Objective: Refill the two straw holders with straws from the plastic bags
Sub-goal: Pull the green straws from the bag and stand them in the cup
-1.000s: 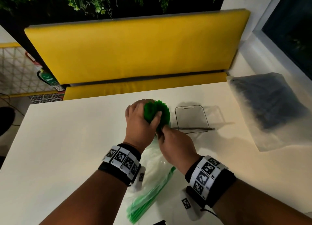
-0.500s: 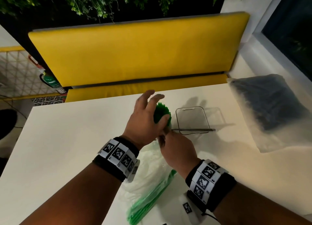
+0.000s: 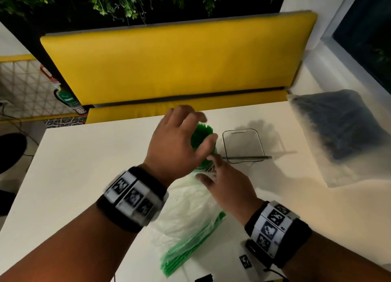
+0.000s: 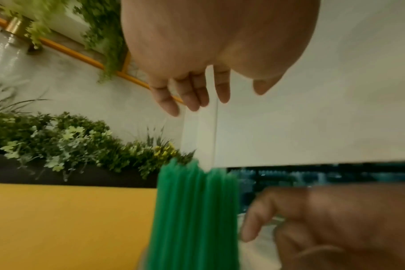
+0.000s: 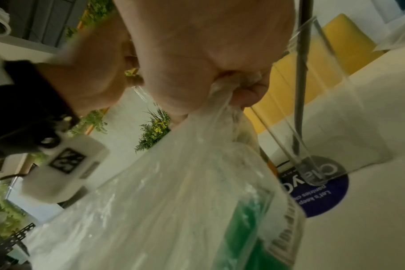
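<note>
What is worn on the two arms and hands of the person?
The left hand and right hand are bare, without sleeves. Each wrist wears a black band with white blocks of black square-pattern markers. A thin black cable hangs under the right band.

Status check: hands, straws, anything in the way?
Left hand open above green straws standing in holder. Right hand grips clear bag. Second holder nearly empty, black-straw bag untouched. No obstruction.

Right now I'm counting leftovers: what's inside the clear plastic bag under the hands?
A bundle of green straws lies along the near end of the clear plastic bag. The right hand bunches the bag's far end, hiding what is inside there.
</note>
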`<state>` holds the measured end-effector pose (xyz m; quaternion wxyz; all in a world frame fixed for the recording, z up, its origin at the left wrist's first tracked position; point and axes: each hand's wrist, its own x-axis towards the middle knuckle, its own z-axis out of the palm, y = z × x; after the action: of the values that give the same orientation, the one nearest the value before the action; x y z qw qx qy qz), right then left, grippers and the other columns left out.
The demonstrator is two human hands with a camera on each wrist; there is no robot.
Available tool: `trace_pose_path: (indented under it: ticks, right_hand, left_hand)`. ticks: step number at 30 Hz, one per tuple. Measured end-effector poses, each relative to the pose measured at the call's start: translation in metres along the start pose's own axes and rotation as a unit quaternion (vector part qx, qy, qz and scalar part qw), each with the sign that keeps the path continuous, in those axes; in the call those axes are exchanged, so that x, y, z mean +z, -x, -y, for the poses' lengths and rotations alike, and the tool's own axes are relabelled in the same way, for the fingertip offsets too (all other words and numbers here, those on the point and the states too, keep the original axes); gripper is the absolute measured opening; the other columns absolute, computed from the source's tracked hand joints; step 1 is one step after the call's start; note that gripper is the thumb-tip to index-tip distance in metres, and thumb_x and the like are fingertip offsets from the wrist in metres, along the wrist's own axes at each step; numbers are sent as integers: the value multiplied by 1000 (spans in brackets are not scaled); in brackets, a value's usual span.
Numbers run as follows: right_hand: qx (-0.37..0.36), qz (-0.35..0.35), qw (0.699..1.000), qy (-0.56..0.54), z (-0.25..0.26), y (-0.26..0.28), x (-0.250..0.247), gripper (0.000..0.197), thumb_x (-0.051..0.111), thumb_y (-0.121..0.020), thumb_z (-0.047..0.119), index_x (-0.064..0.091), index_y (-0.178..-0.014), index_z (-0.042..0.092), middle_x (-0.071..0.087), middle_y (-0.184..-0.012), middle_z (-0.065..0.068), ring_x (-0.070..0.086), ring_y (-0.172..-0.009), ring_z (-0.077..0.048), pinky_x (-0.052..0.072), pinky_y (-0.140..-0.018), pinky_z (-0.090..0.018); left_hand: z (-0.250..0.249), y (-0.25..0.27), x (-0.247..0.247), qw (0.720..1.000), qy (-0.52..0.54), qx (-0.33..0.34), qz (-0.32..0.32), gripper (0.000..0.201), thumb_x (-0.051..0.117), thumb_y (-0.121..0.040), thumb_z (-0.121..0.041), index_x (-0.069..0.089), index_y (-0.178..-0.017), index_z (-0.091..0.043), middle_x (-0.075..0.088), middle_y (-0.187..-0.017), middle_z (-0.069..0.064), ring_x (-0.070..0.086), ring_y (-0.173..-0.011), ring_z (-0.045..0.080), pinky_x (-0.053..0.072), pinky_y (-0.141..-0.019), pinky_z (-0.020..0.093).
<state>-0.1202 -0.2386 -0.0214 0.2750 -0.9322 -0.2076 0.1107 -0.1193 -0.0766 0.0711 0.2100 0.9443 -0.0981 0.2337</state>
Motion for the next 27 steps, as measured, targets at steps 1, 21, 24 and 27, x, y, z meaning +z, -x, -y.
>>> trace_pose_path:
  ticks: [1, 21, 24, 27]
  right_hand:
    - [-5, 7, 1000, -7, -5, 6, -2, 70, 47, -80, 76, 31, -135, 35, 60, -124, 4, 64, -100, -20, 57, -76, -40]
    - [25, 82, 946, -313, -22, 61, 10, 15, 67, -89, 19, 54, -81, 21, 61, -70, 17, 52, -66, 4, 42, -63, -14]
    - [43, 100, 945, -307, -26, 69, 16, 16, 66, -90, 18, 53, -81, 21, 58, -67, 20, 49, -63, 5, 41, -62, -14]
    - [75, 99, 946, -299, -34, 71, 18, 18, 72, -85, 28, 59, -97, 26, 66, -89, 17, 59, -83, 3, 49, -77, -21]
  left_hand:
    - [-6, 14, -10, 999, 37, 26, -1, 25, 59, -91, -37, 67, -97, -14, 63, -96, 2, 57, -88, 20, 45, -75, 30]
    - [-27, 163, 113, 836, -28, -212, 506, 27, 41, -100, -38, 49, -123, -27, 61, -125, 0, 59, -114, 24, 46, -91, 33]
    - [-26, 169, 120, 833, -46, -189, 518, 21, 37, -99, -42, 49, -89, -28, 61, -95, -2, 63, -96, 24, 45, -77, 29]
    - [-26, 171, 127, 836, -55, -167, 519, 31, 34, -100, -42, 59, -95, -24, 65, -101, 2, 64, -98, 29, 48, -82, 32]
